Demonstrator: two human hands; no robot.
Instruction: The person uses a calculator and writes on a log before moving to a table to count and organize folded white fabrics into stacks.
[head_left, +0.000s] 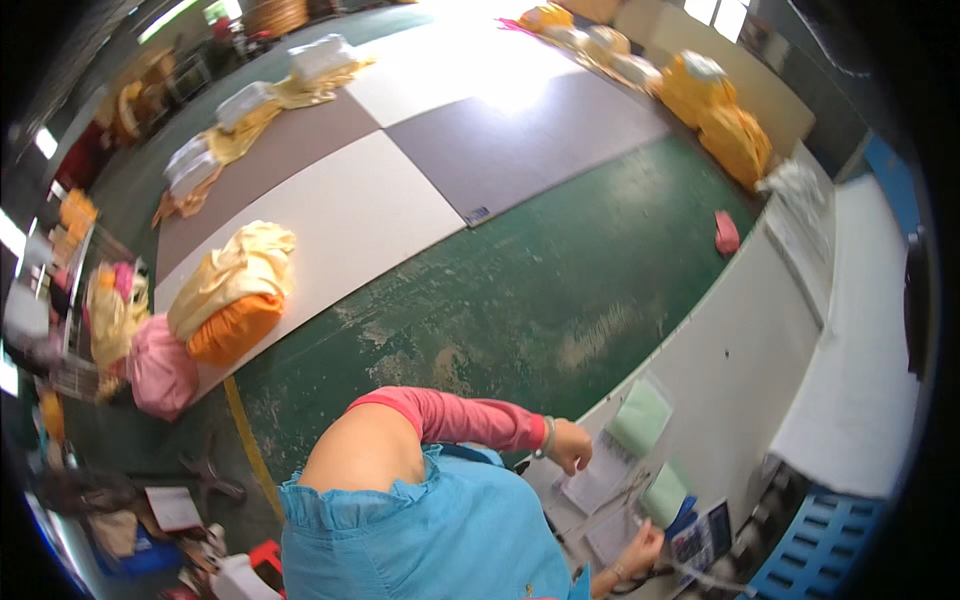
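Note:
My left hand (571, 447), with a bangle at the wrist and a pink-red sleeve, is over the near edge of an open spiral notebook. Its fingers are curled, and whether they hold anything is unclear. The notebook has a green leaf (637, 417) and a pale page (598, 474). Lower down, my right hand (642, 552) is beside a second pale page (613, 531) with a green leaf (666, 493); blur hides what its fingers hold. A blue object (682, 516) is close by. Thin dark items (626, 491) lie between the two notebooks.
The white table (720, 360) carries a dark printed item (705, 536) and a white sheet (847, 337). A blue slotted plastic piece (810, 551) stands at lower right. Fabric bundles (232, 292) rest on floor panels (330, 210). A pink bundle (726, 232) lies on the green floor.

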